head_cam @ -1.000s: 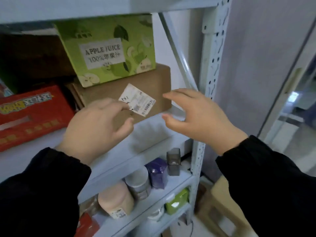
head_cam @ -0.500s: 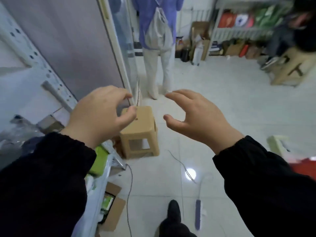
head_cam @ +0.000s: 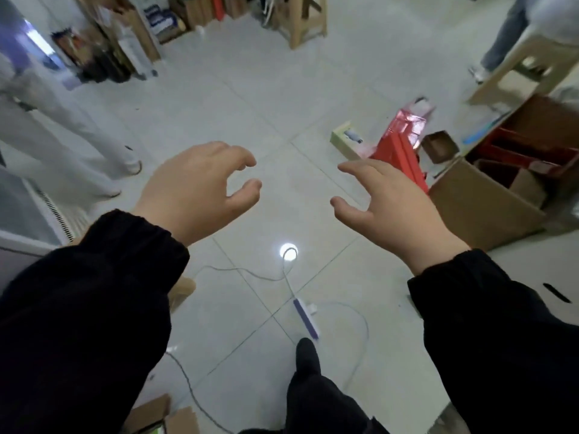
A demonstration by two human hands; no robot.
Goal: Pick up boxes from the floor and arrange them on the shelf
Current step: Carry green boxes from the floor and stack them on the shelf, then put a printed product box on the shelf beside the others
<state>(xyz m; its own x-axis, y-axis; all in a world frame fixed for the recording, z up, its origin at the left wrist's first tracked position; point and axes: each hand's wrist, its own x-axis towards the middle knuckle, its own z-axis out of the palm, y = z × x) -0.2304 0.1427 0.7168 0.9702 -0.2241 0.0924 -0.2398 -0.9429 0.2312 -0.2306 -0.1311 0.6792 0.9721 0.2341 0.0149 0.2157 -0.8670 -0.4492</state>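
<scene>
Turned floorward, left hand (head_cam: 194, 191), right hand (head_cam: 393, 209) hang empty (fingers slack), red box (head_cam: 402, 155) beyond.

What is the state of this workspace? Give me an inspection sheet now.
Surface: pale tiled floor, glossy, with a lamp reflection.
Job's things: red boxes, pale green box and small open brown box on the floor beside a large carton.
Clutter: cardboard scraps at the near edge.
Hands: left hand and right hand empty, fingers loosely curled.
Cables: white cable loops to a power strip.
Surroundings: wooden stool, bystander's legs.
</scene>
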